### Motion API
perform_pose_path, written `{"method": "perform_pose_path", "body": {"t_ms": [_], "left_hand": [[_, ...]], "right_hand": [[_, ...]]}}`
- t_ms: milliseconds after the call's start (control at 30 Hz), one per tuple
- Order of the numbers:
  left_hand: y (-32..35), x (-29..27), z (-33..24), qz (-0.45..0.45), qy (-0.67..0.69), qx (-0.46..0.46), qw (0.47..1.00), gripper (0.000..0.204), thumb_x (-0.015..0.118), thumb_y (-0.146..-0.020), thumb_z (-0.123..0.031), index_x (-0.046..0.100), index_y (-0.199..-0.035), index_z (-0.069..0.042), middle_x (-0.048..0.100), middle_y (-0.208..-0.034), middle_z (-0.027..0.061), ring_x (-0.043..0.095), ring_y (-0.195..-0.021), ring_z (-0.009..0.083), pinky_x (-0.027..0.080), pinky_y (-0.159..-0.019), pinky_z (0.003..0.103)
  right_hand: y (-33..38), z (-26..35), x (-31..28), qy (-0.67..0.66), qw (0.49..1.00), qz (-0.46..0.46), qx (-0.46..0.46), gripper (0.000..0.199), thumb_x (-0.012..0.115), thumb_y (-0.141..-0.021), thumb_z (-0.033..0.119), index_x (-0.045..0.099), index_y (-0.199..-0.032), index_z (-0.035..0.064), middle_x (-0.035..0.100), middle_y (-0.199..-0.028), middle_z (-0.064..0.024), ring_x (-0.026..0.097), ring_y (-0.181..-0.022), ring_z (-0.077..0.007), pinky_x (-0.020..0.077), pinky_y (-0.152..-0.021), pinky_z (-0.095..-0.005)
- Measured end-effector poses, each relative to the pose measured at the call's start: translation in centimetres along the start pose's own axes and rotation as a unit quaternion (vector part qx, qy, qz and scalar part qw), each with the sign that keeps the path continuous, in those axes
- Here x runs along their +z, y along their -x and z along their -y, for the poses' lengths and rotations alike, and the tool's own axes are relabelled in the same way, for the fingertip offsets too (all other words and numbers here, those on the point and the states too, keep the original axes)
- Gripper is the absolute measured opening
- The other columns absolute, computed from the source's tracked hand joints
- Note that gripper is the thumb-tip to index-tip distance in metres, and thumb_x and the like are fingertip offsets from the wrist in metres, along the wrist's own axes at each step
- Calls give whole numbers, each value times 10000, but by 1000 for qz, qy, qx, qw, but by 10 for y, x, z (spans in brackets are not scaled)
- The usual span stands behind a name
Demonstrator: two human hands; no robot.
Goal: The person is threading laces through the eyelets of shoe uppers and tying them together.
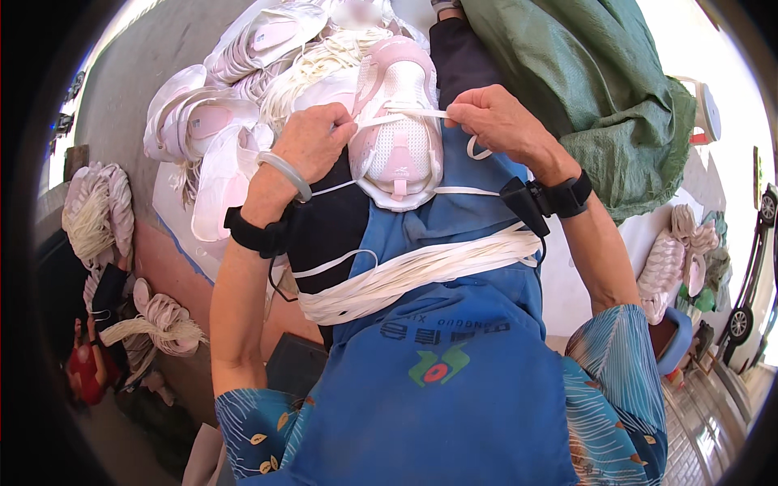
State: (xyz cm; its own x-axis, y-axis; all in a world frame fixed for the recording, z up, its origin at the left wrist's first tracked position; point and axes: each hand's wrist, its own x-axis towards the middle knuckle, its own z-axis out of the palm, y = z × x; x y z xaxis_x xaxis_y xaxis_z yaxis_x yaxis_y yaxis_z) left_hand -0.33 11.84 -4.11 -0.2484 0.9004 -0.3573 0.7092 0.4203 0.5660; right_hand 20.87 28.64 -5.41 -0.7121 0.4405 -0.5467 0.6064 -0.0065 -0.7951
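A pink and white shoe upper (pixel 398 154) lies on my lap, its toe toward me. A flat white shoelace (pixel 417 112) stretches across it between my hands. My left hand (pixel 314 142), with a pale bangle on the wrist, pinches the lace at the upper's left edge. On the right, my right hand (pixel 504 125) grips the other stretch of lace between thumb and fingers, with a small loop hanging below. A thick bundle of white laces (pixel 417 271) lies across my lap over the blue apron (pixel 421 389). Loose lace ends run out on both sides of the upper.
Pale pink and white shoe uppers (pixel 203 121) are heaped at the far left, with more cream laces (pixel 324 69) among them. A green tarp (pixel 592 89) covers the far right. Tied bundles (pixel 666 263) stand at the right. Another person (pixel 87 364) is at the far left edge.
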Motion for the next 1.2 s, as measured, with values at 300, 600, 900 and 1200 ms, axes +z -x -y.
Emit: {"method": "perform_pose_path", "body": {"t_ms": [300, 600, 900, 1200], "left_hand": [[-8, 18, 2, 77, -252, -7, 965, 299, 473, -911, -247, 653, -891, -9, 659, -831, 213, 631, -800, 395, 499, -738, 451], [-6, 30, 1, -89, -14, 47, 995, 213, 591, -884, -174, 625, -975, 15, 655, -852, 207, 641, -808, 355, 498, -731, 387], [-8, 27, 3, -58, -5, 17, 998, 219, 601, -869, -200, 622, -894, 17, 647, -768, 207, 638, -732, 356, 501, -682, 394], [-19, 12, 9, 20, -46, -7, 999, 262, 576, -870, -222, 629, -834, 32, 636, -746, 217, 639, -730, 359, 498, -681, 403]], "right_hand": [[17, -11, -8, 340, 929, -137, -55, 218, 524, -860, 155, 673, -847, -2, 654, -808, -209, 631, -763, -392, 500, -736, -450], [-8, 1, 42, 243, 918, -153, -275, 217, 574, -874, 181, 645, -953, -8, 626, -862, -203, 628, -827, -359, 502, -758, -431], [-13, 2, 48, 270, 906, -129, -298, 143, 618, -824, 156, 638, -876, 25, 591, -876, -162, 627, -760, -357, 518, -696, -433], [-15, 3, 19, 489, 743, -87, -449, 142, 579, -786, 108, 597, -898, 24, 539, -895, -90, 616, -815, -231, 514, -701, -346]]}}
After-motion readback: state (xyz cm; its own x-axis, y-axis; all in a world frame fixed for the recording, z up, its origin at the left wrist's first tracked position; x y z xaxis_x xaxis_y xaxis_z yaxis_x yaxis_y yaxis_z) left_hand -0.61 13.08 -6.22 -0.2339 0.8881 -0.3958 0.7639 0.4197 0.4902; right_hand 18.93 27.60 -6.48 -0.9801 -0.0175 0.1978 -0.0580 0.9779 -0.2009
